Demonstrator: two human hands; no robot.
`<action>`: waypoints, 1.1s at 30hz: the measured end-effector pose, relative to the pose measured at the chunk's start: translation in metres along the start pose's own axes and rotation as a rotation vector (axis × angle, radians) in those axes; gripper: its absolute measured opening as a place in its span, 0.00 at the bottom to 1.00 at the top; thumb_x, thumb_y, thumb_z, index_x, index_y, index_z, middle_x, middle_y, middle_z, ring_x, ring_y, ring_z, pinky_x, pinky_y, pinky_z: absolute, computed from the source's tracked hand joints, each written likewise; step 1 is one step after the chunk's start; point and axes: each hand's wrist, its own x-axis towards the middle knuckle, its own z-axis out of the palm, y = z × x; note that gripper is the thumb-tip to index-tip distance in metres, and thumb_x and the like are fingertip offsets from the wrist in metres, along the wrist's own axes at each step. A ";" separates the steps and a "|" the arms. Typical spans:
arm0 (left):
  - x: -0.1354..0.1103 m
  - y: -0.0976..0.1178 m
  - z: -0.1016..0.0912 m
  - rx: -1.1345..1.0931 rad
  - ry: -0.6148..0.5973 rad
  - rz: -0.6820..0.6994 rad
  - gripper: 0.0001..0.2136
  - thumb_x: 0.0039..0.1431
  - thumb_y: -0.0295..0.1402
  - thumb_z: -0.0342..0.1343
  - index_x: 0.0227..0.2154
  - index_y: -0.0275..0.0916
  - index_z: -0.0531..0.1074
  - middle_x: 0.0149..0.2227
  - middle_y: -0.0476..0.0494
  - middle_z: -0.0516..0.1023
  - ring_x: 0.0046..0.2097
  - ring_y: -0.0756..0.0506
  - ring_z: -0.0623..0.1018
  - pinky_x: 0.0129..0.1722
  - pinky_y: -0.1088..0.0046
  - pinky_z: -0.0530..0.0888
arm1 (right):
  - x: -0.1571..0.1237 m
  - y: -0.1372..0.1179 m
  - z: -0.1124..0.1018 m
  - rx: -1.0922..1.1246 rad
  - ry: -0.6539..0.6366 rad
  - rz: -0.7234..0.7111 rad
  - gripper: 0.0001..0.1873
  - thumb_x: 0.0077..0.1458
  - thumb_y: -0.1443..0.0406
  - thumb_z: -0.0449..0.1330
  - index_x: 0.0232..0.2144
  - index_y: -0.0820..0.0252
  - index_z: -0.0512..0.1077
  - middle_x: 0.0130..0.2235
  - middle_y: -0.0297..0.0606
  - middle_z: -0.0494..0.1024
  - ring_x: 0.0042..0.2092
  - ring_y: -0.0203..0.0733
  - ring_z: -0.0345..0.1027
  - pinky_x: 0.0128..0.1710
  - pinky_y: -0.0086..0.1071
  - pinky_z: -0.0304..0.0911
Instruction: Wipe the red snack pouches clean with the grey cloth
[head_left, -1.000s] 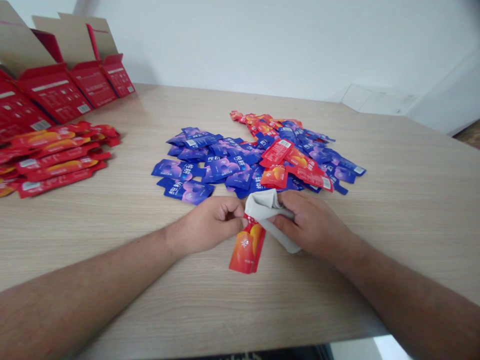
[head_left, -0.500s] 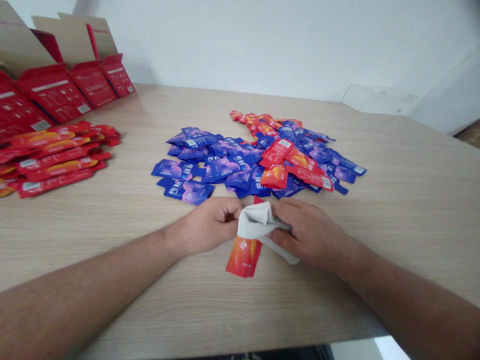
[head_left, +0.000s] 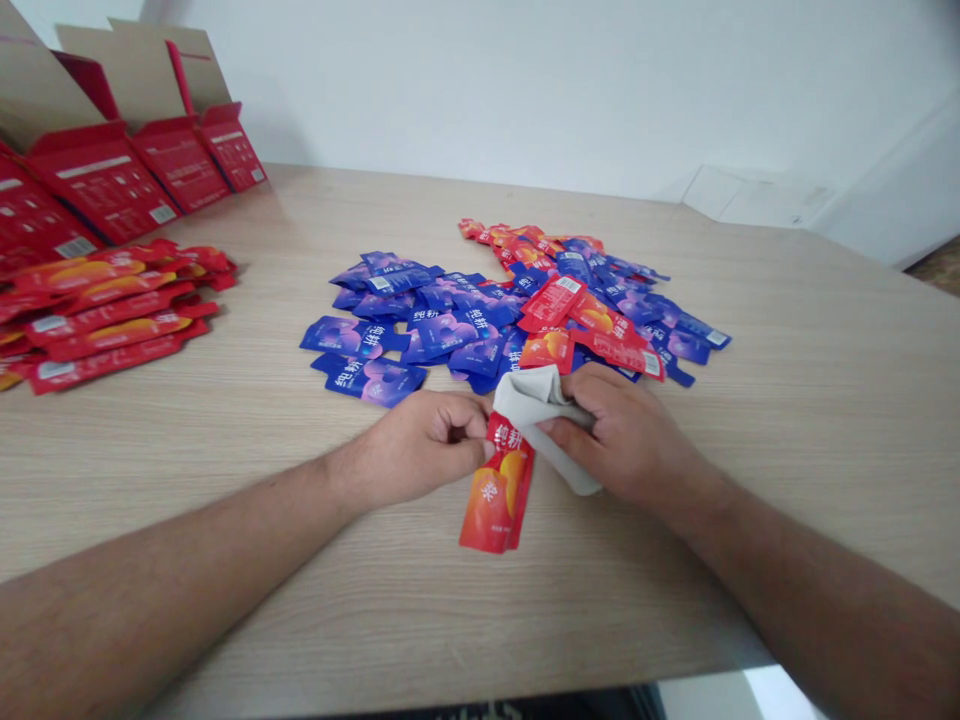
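Between finger and thumb, my left hand (head_left: 431,448) pinches the left edge of a red-orange sachet (head_left: 491,500), which hangs with its fruit print towards me. A second red layer shows behind its right side; whether it is another sachet I cannot tell. My right hand (head_left: 637,430) is closed on a folded pale grey cloth (head_left: 529,395), whose fold lies over the sachet's top end and hides it. Just beyond my hands, blue sachets (head_left: 442,335) and a few red sachets (head_left: 600,315) lie in a loose heap.
Rows of stacked red sachets (head_left: 112,310) lie at the left. Behind them, several red cartons (head_left: 101,190) stand with their flaps up. A white wall (head_left: 480,90) closes off the back of the wooden table (head_left: 360,620), whose front edge is near me.
The cloth in my right hand has moved up and slightly right along the sachet, uncovering its white lettering. My left hand keeps its pinch on the sachet.
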 end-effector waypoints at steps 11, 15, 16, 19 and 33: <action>-0.001 -0.003 0.003 -0.015 -0.048 -0.038 0.07 0.59 0.29 0.58 0.27 0.35 0.75 0.30 0.48 0.77 0.33 0.50 0.74 0.34 0.77 0.71 | 0.000 -0.001 -0.001 -0.034 0.000 -0.008 0.07 0.63 0.61 0.61 0.35 0.58 0.68 0.38 0.41 0.73 0.40 0.47 0.68 0.41 0.37 0.63; 0.000 -0.001 0.003 0.019 -0.095 0.006 0.05 0.58 0.29 0.59 0.32 0.35 0.78 0.35 0.46 0.79 0.38 0.48 0.77 0.40 0.74 0.74 | -0.001 0.001 0.001 0.024 -0.075 -0.097 0.06 0.62 0.63 0.62 0.39 0.59 0.70 0.40 0.40 0.74 0.40 0.45 0.68 0.41 0.36 0.63; 0.000 -0.002 0.002 0.021 -0.088 0.004 0.05 0.58 0.29 0.59 0.32 0.35 0.78 0.35 0.46 0.80 0.38 0.47 0.77 0.40 0.74 0.74 | -0.001 0.001 0.002 0.021 -0.074 -0.095 0.06 0.62 0.63 0.62 0.39 0.59 0.70 0.40 0.40 0.74 0.40 0.45 0.68 0.40 0.35 0.63; 0.000 -0.003 0.002 0.017 -0.040 -0.038 0.06 0.58 0.30 0.59 0.28 0.35 0.77 0.30 0.48 0.78 0.34 0.49 0.76 0.36 0.76 0.73 | 0.000 0.002 0.002 -0.014 -0.014 -0.043 0.07 0.63 0.61 0.61 0.35 0.59 0.69 0.37 0.39 0.73 0.39 0.45 0.68 0.39 0.35 0.62; 0.000 -0.002 0.003 -0.016 -0.052 -0.036 0.05 0.56 0.30 0.61 0.27 0.36 0.74 0.29 0.48 0.77 0.36 0.47 0.77 0.37 0.74 0.74 | -0.001 0.003 0.003 0.022 -0.070 -0.094 0.05 0.62 0.64 0.61 0.38 0.59 0.69 0.40 0.40 0.74 0.41 0.45 0.69 0.41 0.35 0.63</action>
